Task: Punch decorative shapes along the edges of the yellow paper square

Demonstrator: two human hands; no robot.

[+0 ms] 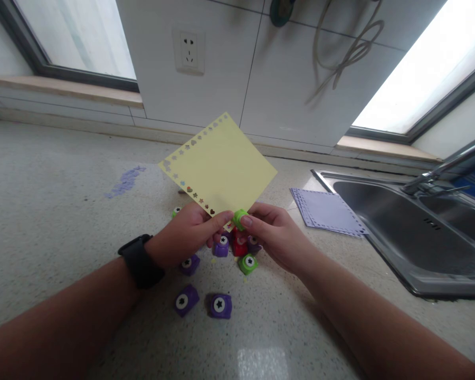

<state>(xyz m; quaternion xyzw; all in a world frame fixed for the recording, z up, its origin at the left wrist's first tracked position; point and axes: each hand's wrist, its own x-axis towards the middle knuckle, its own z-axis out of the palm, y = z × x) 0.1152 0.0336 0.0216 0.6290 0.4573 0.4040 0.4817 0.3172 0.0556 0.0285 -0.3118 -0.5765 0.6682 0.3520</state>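
Note:
My left hand [190, 232] pinches the lower edge of a yellow paper sheet [221, 166] held up above the counter; two of its edges carry rows of punched stars and hearts. My right hand [273, 229] is closed on a small green paper punch [239, 218] clamped on the sheet's bottom corner. A black watch [140, 259] sits on my left wrist. Below my hands lie several small punches: purple ones [220, 305], a green one [248, 263] and a red one [238, 244].
A stack of lilac punched paper [326, 211] lies right of my hands beside a steel sink [415, 232] with a tap [439, 171]. Lilac paper scraps [124, 182] lie on the speckled counter [43, 211] at the left. A tiled wall with a socket [189, 51] stands behind.

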